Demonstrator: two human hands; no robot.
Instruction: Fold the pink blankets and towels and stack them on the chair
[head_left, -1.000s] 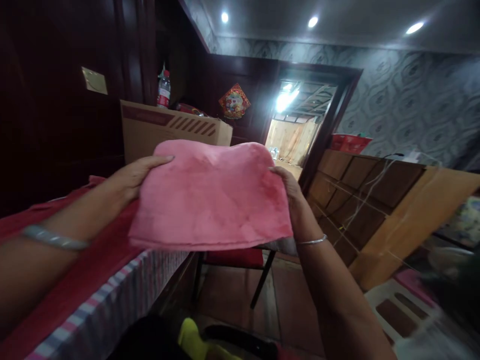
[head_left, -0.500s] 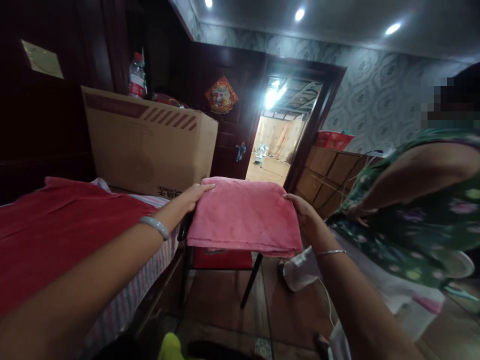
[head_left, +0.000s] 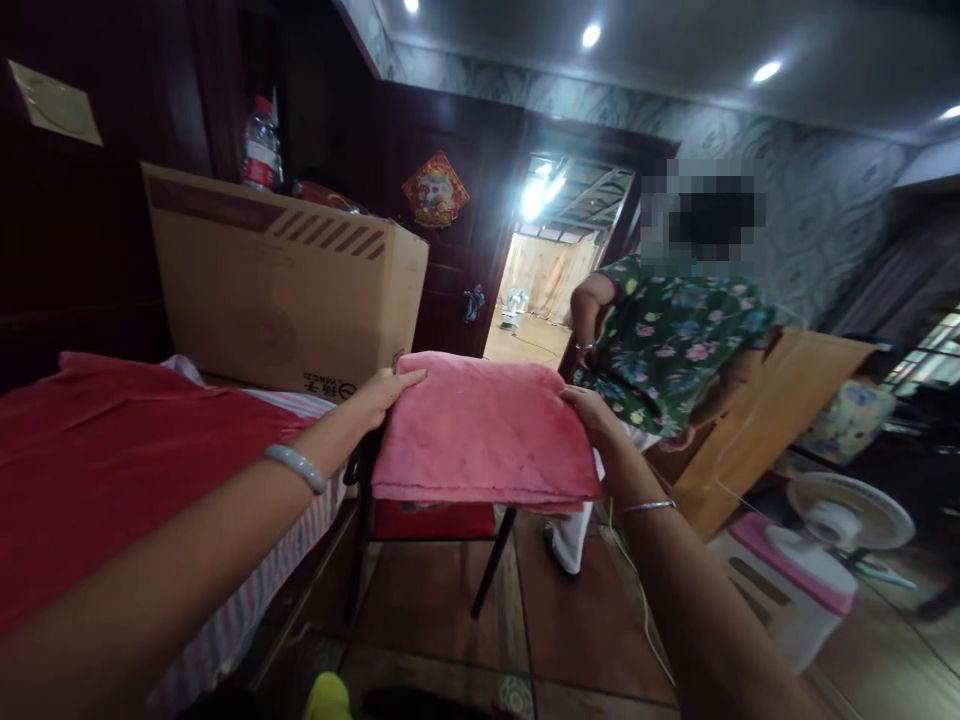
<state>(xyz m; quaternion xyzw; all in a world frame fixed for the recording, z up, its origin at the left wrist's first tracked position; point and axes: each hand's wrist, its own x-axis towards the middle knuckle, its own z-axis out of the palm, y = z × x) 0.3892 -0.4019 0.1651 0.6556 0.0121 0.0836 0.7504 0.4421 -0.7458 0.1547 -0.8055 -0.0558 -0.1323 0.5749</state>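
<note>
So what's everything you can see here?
folded cloth: 1, pink, centre
chair: 1, red-black, below folded cloth
red cloth: 1, red, left
striped cloth: 1, multicoloured, under red cloth
cardboard box: 1, brown, left back
bottle: 1, clear, above cardboard box
door: 1, dark red, back
diamond decoration: 1, red, on door
person: 1, green floral top, right
fan: 1, white, lower right
storage box: 1, white-pink, below fan
ceiling lights: 4, white, overhead
left hand: 1, grey bangle, on folded cloth
right hand: 1, silver bangle, on folded cloth
</note>
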